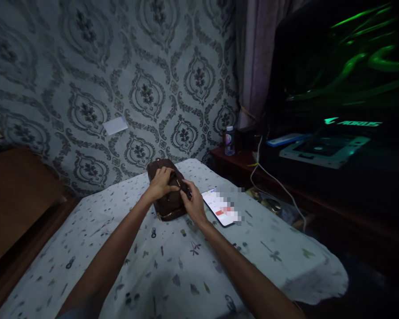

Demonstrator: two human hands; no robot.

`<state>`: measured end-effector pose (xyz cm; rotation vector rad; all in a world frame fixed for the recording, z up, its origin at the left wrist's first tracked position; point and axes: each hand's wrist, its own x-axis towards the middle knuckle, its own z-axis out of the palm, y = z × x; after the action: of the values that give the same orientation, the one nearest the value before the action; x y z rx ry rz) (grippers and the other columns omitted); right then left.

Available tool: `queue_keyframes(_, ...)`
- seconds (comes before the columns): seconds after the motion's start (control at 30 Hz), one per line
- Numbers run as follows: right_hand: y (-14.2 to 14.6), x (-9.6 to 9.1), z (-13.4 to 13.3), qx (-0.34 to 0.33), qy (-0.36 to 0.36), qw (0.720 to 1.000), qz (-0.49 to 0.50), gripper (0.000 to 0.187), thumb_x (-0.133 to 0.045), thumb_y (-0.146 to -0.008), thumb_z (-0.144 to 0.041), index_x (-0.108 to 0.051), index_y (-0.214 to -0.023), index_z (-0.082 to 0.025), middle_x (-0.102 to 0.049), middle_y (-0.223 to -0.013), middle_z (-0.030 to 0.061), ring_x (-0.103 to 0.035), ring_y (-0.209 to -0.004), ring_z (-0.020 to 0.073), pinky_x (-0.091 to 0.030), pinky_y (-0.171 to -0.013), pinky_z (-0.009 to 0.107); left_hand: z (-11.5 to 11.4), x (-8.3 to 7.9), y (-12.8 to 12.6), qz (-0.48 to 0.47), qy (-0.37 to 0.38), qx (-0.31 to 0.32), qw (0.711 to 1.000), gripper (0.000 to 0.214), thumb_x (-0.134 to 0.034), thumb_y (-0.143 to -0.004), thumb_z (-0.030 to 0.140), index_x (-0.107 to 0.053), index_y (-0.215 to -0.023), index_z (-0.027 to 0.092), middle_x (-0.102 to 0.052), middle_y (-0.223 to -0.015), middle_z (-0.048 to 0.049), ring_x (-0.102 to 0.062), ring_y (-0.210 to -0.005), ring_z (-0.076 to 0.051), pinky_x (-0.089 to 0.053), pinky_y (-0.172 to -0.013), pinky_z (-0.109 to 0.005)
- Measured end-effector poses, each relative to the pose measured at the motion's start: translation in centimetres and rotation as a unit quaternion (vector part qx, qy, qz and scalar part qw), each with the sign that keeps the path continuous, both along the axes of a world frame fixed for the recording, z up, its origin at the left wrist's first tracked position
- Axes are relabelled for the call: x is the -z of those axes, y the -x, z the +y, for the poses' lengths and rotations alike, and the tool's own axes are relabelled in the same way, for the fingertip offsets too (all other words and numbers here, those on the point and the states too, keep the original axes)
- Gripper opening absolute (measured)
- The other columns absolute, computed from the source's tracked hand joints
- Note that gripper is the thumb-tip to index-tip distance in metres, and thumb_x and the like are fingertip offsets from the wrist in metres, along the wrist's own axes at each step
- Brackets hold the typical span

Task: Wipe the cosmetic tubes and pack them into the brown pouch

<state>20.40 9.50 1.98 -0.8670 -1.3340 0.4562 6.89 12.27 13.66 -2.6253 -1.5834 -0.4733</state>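
A small dark-brown bag (169,207), leather-like with gold-coloured zip trim, lies on a white cloth with a leaf print. My left hand (158,184) rests over its top, fingers curled round the edge of an opening or pocket and thumb pointing right. At the right side of that same opening, my right hand (194,203) is closed, its fingertips pinching the bag's edge. Whether a zip pull sits between those fingertips is too dark to tell. What is inside the bag is hidden. Just right of my right hand, a phone (216,207) lies flat with its screen lit and partly blurred out.
Patterned wallpaper (146,95) rises behind the cloth-covered surface (133,266). A bottle (229,141) stands on a dark-red ledge at the back right. White cables (279,184) hang near a dark computer case (339,88) with green light. A brown panel (20,199) is at left.
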Motion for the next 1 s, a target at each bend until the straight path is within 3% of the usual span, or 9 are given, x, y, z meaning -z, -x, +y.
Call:
queue_keyframes(0.1, -0.2, -0.2, -0.4, 0.038, -0.010, 0.999, -0.027, 0.022, -0.049, -0.089, -0.024, -0.061, -0.107, -0.021, -0.064, -0.113, 0.0099, -0.059, -0.110, 0.0250, -0.047, -0.098, 0.044, -0.1, -0.1, 0.2, -0.011, -0.001, 0.014, 1.000, 0.053, -0.079, -0.073, 0.033, -0.050, -0.115, 0.021, -0.053, -0.115, -0.0067, -0.047, -0.111, -0.029, -0.040, -0.096, -0.040)
queue_keyframes(0.23, -0.8, -1.5, -1.1, 0.117, 0.004, 0.984, -0.138, 0.010, -0.055, -0.088, -0.023, -0.064, -0.090, -0.019, -0.058, -0.111, 0.0126, -0.056, -0.110, 0.0274, -0.047, -0.093, 0.040, -0.4, 0.0, 0.3, -0.025, -0.007, 0.028, 0.999, 0.045, -0.077, -0.075, 0.033, -0.050, -0.109, 0.023, -0.052, -0.111, -0.0048, -0.047, -0.107, -0.027, -0.041, -0.093, -0.039)
queue_keyframes(0.37, -1.7, -4.0, -1.2, 0.121, 0.073, 0.950, -0.279, 0.006, -0.062, -0.086, -0.020, -0.066, -0.090, -0.021, -0.061, -0.098, 0.0067, -0.060, -0.087, 0.0219, -0.047, -0.075, 0.032, -0.6, 0.0, 0.3, -0.018, -0.003, 0.023, 1.000, 0.035, -0.074, -0.076, 0.031, -0.052, -0.102, 0.024, -0.051, -0.107, -0.0032, -0.046, -0.104, -0.026, -0.041, -0.090, -0.038)
queue_keyframes(0.5, -2.2, -6.0, -0.6, 0.121, 0.130, 0.918, -0.355, 0.009, -0.069, -0.081, -0.022, -0.068, -0.090, -0.020, -0.062, -0.095, 0.0057, -0.061, -0.082, 0.0201, -0.043, -0.070, 0.029, -0.7, 0.0, 0.3, -0.018, -0.002, 0.027, 0.999, 0.028, -0.073, -0.077, 0.029, -0.053, -0.096, 0.024, -0.050, -0.106, -0.0035, -0.046, -0.106, -0.027, -0.042, -0.091, -0.039)
queue_keyframes(0.6, -2.3, -6.4, -0.3, 0.118, 0.140, 0.914, -0.363, 0.010, -0.070, -0.080, -0.023, -0.069, -0.090, -0.020, -0.062, -0.093, 0.0048, -0.060, -0.082, 0.0190, -0.042, -0.070, 0.028, -0.6, 0.0, 0.2, -0.013, 0.001, 0.027, 1.000, 0.026, -0.072, -0.078, 0.027, -0.053, -0.096, 0.025, -0.050, -0.107, -0.0032, -0.046, -0.107, -0.027, -0.042, -0.092, -0.039)
queue_keyframes(0.77, -2.3, -6.0, -0.2, 0.075, 0.158, 0.935, -0.310, 0.004, -0.070, -0.080, -0.025, -0.072, -0.081, -0.022, -0.059, -0.088, 0.0023, -0.059, -0.083, 0.0165, -0.043, -0.072, 0.026, -1.0, 0.0, -0.6, 0.053, -0.013, 0.001, 0.999, 0.026, -0.070, -0.080, 0.025, -0.053, -0.100, 0.025, -0.049, -0.113, -0.0054, -0.046, -0.108, -0.028, -0.044, -0.089, -0.040)
queue_keyframes(0.87, -2.2, -5.4, -0.4, 0.072, 0.141, 0.944, -0.289, 0.006, -0.066, -0.082, -0.023, -0.071, -0.080, -0.022, -0.057, -0.089, 0.0022, -0.058, -0.083, 0.0159, -0.043, -0.071, 0.026, -1.6, 0.1, -0.9, 0.075, -0.028, -0.002, 0.997, 0.026, -0.067, -0.082, 0.022, -0.052, -0.103, 0.024, -0.049, -0.114, -0.0065, -0.046, -0.107, -0.028, -0.044, -0.091, -0.041)
queue_keyframes(1.0, -2.0, -4.6, -0.4, 0.099, 0.096, 0.949, -0.282, 0.012, -0.058, -0.086, -0.016, -0.069, -0.088, -0.021, -0.058, -0.090, 0.0024, -0.059, -0.081, 0.0157, -0.043, -0.073, 0.027, -1.8, 0.3, -0.5, 0.030, -0.017, 0.004, 0.999, 0.023, -0.066, -0.083, 0.025, -0.052, -0.101, 0.025, -0.050, -0.112, -0.0049, -0.045, -0.108, -0.027, -0.043, -0.094, -0.042)
